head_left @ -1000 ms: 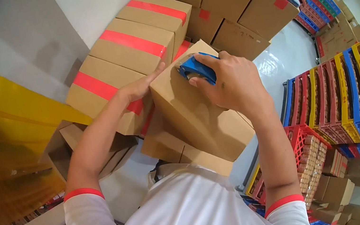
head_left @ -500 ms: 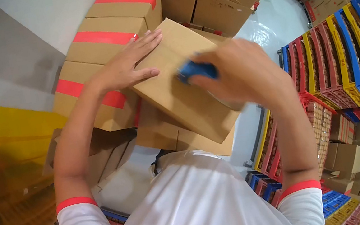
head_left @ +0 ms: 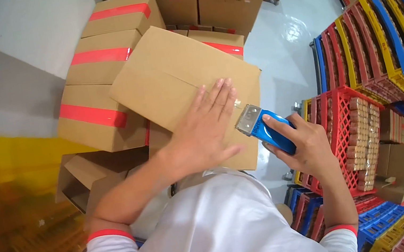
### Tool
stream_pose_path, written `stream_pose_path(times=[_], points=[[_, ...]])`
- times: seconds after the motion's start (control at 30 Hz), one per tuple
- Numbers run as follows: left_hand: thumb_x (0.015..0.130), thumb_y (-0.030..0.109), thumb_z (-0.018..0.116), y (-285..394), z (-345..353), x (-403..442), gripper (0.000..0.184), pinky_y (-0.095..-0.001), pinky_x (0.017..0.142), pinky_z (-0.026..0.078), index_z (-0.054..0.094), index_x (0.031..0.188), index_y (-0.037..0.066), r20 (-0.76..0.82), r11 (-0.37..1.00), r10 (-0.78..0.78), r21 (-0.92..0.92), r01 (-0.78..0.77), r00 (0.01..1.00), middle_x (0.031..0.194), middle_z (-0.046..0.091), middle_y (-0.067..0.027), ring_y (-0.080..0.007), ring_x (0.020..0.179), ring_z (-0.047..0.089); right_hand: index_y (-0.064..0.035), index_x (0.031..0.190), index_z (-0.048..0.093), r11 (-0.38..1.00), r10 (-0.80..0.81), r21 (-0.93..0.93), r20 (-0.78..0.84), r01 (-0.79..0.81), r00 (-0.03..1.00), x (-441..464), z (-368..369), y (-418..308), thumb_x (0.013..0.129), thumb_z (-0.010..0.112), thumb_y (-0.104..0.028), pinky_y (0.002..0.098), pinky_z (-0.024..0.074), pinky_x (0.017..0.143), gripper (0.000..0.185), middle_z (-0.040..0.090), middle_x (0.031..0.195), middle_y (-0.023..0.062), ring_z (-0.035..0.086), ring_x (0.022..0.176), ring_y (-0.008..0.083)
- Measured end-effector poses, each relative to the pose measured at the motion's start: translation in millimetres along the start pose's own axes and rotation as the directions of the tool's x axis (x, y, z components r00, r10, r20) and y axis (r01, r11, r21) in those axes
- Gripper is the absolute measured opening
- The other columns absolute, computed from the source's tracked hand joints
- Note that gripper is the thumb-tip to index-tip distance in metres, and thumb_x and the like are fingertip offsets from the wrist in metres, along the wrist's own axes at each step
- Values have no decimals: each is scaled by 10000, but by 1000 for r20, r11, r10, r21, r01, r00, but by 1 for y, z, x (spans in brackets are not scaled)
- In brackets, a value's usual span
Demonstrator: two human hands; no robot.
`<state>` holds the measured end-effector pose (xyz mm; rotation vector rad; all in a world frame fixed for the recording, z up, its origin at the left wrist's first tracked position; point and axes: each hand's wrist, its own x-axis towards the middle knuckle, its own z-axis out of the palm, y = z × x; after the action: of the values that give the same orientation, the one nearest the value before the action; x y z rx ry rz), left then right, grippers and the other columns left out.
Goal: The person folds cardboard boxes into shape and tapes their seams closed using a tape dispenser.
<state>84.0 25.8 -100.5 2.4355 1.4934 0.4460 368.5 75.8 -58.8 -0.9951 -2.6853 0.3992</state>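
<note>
A brown cardboard box (head_left: 149, 70) lies at an angle in front of me, its top flaps closed along a centre seam. My left hand (head_left: 207, 125) rests flat on it with fingers stretched out, covering part of the seam. In my right hand (head_left: 305, 143) is a blue hand tool (head_left: 270, 127) with a flat metal head and printed lettering; its exact kind is unclear. The metal head is at the box's right side, close to a small shiny patch (head_left: 237, 102) on the cardboard. Whether the head touches the box I cannot tell.
Stacked cartons with red tape (head_left: 92, 115) stand to the left, more cartons (head_left: 225, 11) behind. An open box (head_left: 97, 177) sits at lower left, near a yellow translucent curtain (head_left: 12, 186). Packed crates (head_left: 361, 49) and a red crate (head_left: 343, 128) line the right, across the floor (head_left: 281, 52).
My left hand has moved right and nearer across the box top. The blue tool has gone from over the box to its right side. The box now sits flatter in view.
</note>
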Motion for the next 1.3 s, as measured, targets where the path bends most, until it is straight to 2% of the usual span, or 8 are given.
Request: stream_pose_path(times=[0.33, 0.5, 0.6, 0.73, 0.87, 1.0, 1.13, 1.3], points=[[917, 118, 645, 37, 5, 16, 790, -575, 1297, 235, 358, 1646, 21, 96, 968, -31, 251, 6, 995, 1761, 265, -147, -375, 1618, 257, -117, 1348, 701, 992, 61, -119, 213, -36, 975, -6, -32, -2, 845, 799, -216, 429, 552, 577, 522, 639, 834, 144, 691, 671, 305], [921, 155, 674, 42, 2, 26, 659, -570, 1289, 256, 526, 1555, 50, 171, 929, -33, 369, -33, 985, 1768, 257, -132, -367, 1626, 240, -67, 1261, 710, 847, -27, -426, 561, 316, 828, 35, 31, -9, 867, 694, -129, 427, 564, 612, 399, 718, 873, 159, 721, 719, 325], [930, 229, 716, 36, -5, 39, 601, -563, 1295, 244, 598, 1490, 44, 230, 952, 33, 290, -101, 973, 1758, 274, -137, -371, 1622, 244, -76, 1327, 677, 924, 14, -315, 594, 218, 804, 25, 59, 37, 888, 711, -167, 423, 575, 647, 450, 728, 832, 162, 731, 761, 322], [915, 419, 774, -14, -47, 70, 602, -542, 1307, 211, 689, 1337, -3, 49, 996, -1, -93, 5, 999, 1702, 360, -201, -392, 1604, 267, -58, 1488, 565, 953, 256, 148, 81, -266, 963, -14, 47, 66, 931, 755, -231, 387, 565, 689, 613, 724, 865, 142, 722, 769, 275], [948, 611, 669, -80, -72, 113, 659, -524, 1170, 400, 733, 1215, 11, 121, 916, -267, 340, 213, 956, 1445, 599, -252, -405, 1417, 507, -54, 1629, 408, 455, 654, 867, -169, -204, 738, 1, 53, 66, 986, 757, -233, 322, 546, 688, 754, 667, 964, 105, 670, 743, 169], [997, 768, 467, -44, -83, 135, 833, -508, 916, 537, 757, 1046, -11, 502, 796, -579, 516, 315, 642, 1017, 738, -263, -400, 1026, 707, -61, 1652, 359, 159, 750, 982, -189, 104, 633, 22, 43, 66, 1028, 687, -233, 258, 508, 610, 726, 628, 1020, 69, 600, 696, 100], [1006, 823, 381, -73, -31, 80, 947, -510, 844, 550, 757, 859, -34, 285, 847, -477, -101, 521, 831, 821, 706, -237, -415, 867, 695, -64, 1638, 390, 163, 755, 983, -182, 89, 630, 5, 45, 65, 1026, 665, -253, 245, 495, 584, 697, 634, 1020, 66, 585, 666, 99], [1022, 787, 413, -62, -22, 73, 921, -516, 824, 532, 745, 860, -57, 373, 821, -511, -57, 569, 775, 792, 679, -267, -439, 833, 674, -89, 1590, 495, -40, 703, 999, 53, -35, 709, -6, 52, 75, 994, 681, -254, 210, 455, 592, 646, 659, 1046, 36, 580, 753, 73]])
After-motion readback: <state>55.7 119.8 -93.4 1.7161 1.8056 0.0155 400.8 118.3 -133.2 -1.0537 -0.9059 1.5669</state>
